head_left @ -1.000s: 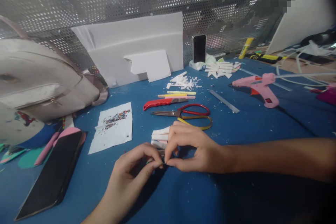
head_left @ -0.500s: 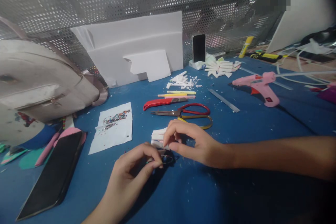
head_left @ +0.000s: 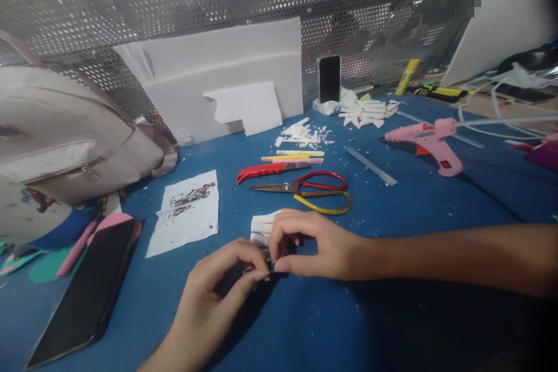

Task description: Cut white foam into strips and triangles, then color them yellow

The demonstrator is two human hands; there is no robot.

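Observation:
My left hand (head_left: 229, 282) is closed in a pinch, thumb against forefinger, on a thin dark strand (head_left: 271, 268), mostly hidden by my fingers. From the right, my right hand (head_left: 316, 244) reaches the same spot; its thumb and fingertips close at the strand, almost touching the left fingertips. White paper strips (head_left: 260, 222) with pinkish lines lie just behind the hands. Left of them, a creased white paper (head_left: 198, 226) holds many tiny coloured beads or bits (head_left: 192, 197). Scissors (head_left: 279, 188) with red and yellow handles rest beyond my right hand.
Behind the scissors lie a red-handled cutter (head_left: 261, 171), coloured pens (head_left: 300, 153) and white scraps (head_left: 300, 132). A pink glue gun (head_left: 447, 151) stands right, its cord trailing. A dark phone (head_left: 87, 290) and a bag (head_left: 74, 133) occupy the left; another phone (head_left: 329, 78) stands upright behind.
My right hand has come down and slightly toward me, its fingertips now at the strand beside my left fingers. The dark loop visible before is now mostly covered. My left hand keeps its pinch.

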